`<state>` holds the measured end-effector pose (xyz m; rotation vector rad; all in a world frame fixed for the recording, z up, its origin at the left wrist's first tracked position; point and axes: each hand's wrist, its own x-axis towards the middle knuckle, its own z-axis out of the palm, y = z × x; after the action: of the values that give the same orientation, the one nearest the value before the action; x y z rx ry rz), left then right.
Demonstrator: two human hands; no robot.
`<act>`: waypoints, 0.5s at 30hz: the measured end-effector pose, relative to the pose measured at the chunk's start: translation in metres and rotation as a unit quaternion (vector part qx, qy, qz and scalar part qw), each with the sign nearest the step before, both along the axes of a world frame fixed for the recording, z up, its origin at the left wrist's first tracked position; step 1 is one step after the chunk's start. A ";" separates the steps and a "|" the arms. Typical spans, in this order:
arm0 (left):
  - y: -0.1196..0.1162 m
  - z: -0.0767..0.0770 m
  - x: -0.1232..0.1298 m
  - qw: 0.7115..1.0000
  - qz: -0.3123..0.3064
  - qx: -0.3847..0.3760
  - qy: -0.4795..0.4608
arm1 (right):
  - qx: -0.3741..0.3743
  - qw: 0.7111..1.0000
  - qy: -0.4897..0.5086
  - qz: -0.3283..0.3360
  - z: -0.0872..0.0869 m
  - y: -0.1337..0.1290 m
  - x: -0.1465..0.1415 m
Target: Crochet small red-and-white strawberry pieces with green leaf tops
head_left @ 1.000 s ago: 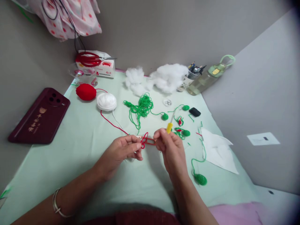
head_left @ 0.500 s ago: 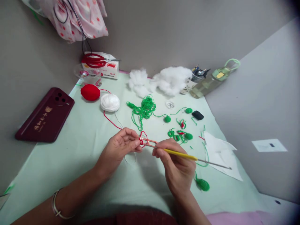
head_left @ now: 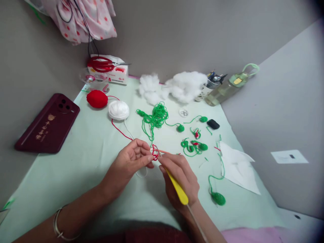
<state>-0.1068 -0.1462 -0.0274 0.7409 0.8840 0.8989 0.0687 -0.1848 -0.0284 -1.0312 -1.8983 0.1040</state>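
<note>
Hook (head_left: 178, 188) in right hand (head_left: 186, 175), red yarn (head_left: 155, 158) in left hand (head_left: 134, 158).

Yellow hook handle (head_left: 178, 189), red yarn loop (head_left: 155, 157), pink cloth (head_left: 97, 23) — red-dotted

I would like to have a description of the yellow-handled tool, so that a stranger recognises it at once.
Start at the pale green table and find the person's right hand above its near part. In its grip, the yellow-handled tool slants toward the picture's bottom edge. Its broad yellow handle sets it apart from the red yarn loop in the left hand.
</note>
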 end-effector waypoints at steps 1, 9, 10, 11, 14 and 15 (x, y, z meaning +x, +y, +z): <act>0.000 -0.001 -0.001 1.000 -0.005 -0.001 -0.005 | -0.027 0.999 0.029 0.004 0.004 0.001 -0.001; -0.001 0.000 -0.001 1.000 0.020 0.000 0.000 | -0.045 0.999 0.004 0.023 0.009 0.002 -0.003; -0.001 0.000 0.000 1.000 0.018 -0.001 -0.002 | -0.022 0.999 -0.027 0.017 0.005 0.001 -0.002; -0.001 0.001 0.000 1.000 0.015 -0.005 -0.007 | -0.001 0.998 -0.057 0.009 0.001 0.000 -0.001; -0.001 0.004 0.000 0.999 -0.004 -0.022 -0.030 | 0.026 0.994 -0.106 -0.011 -0.006 -0.003 0.002; -0.001 0.005 0.000 0.999 -0.014 -0.027 -0.038 | 0.024 0.994 -0.107 -0.010 -0.006 -0.004 0.003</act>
<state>-0.1072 -0.1475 -0.0225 0.6668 0.8255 0.8702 0.0716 -0.1885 -0.0349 -1.0628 -2.0720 -0.0666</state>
